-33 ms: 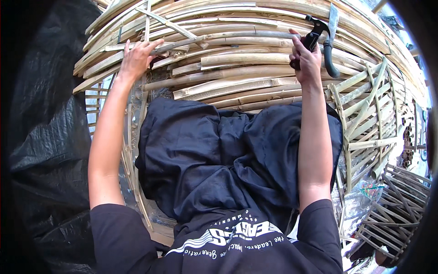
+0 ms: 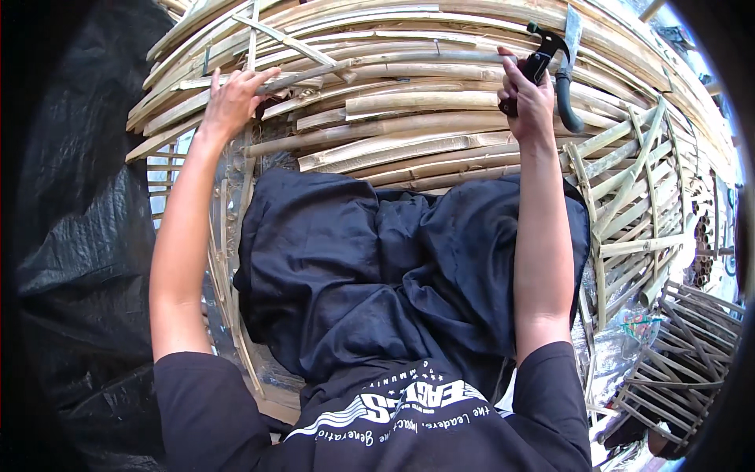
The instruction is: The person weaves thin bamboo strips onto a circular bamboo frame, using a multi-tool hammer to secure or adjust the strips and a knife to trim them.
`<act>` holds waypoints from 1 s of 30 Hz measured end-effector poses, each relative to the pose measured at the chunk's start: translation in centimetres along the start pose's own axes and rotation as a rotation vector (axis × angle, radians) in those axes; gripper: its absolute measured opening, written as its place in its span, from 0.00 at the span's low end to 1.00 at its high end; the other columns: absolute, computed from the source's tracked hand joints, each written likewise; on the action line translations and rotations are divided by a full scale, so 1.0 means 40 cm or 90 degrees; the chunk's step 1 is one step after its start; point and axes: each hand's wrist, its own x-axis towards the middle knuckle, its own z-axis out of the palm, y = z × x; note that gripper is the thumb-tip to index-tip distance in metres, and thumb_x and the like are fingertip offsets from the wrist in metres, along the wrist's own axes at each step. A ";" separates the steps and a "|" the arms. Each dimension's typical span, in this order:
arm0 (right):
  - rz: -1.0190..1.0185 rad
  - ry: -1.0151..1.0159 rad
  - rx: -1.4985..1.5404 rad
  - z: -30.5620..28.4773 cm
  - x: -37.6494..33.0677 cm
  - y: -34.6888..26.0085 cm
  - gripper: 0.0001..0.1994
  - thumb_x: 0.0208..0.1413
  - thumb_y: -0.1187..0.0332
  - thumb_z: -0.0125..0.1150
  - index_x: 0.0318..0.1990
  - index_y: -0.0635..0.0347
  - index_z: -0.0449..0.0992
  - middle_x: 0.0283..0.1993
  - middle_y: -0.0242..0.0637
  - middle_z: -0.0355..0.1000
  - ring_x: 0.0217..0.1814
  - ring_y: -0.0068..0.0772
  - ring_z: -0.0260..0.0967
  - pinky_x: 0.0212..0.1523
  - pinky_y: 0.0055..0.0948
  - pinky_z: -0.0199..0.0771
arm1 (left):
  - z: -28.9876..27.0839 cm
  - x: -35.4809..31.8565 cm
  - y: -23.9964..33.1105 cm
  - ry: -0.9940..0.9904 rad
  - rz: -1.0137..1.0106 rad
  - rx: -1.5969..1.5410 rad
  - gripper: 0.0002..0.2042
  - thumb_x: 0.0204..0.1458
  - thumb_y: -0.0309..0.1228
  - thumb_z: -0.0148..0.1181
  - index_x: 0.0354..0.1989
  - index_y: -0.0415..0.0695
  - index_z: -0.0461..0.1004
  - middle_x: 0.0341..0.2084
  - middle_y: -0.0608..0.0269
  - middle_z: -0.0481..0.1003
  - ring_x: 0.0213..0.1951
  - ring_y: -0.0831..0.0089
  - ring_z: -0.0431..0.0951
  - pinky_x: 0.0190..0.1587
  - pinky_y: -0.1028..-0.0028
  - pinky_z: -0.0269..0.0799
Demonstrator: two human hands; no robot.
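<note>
The right hand (image 2: 528, 98) was closed around the handle of a black claw hammer (image 2: 548, 49), whose head pointed up and away. The left hand (image 2: 230, 98), fingers spread, pressed on a thin grey bamboo stick (image 2: 393, 61). This stick lay left to right across the curved bamboo slat frame (image 2: 409, 141), with its far end just beside the hammer hand.

A black hammer (image 2: 544, 55) stands nearly upright in the right hand (image 2: 528, 98), head up and tilted right, against the curved bamboo slats (image 2: 409, 102) — pale, split lengths stacked in rows. The left hand (image 2: 232, 98) presses a thin grey slat (image 2: 314, 75) lying across them.
</note>
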 end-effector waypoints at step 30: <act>-0.105 -0.049 -0.140 0.426 -0.082 -0.364 0.09 0.64 0.64 0.67 0.36 0.55 0.72 0.15 0.24 0.59 0.10 0.17 0.54 0.10 0.22 0.46 | -0.287 0.018 -0.291 0.101 -0.037 -0.136 0.30 0.53 0.09 0.47 0.63 0.49 0.74 0.47 0.47 0.79 0.50 0.54 0.80 0.54 0.60 0.74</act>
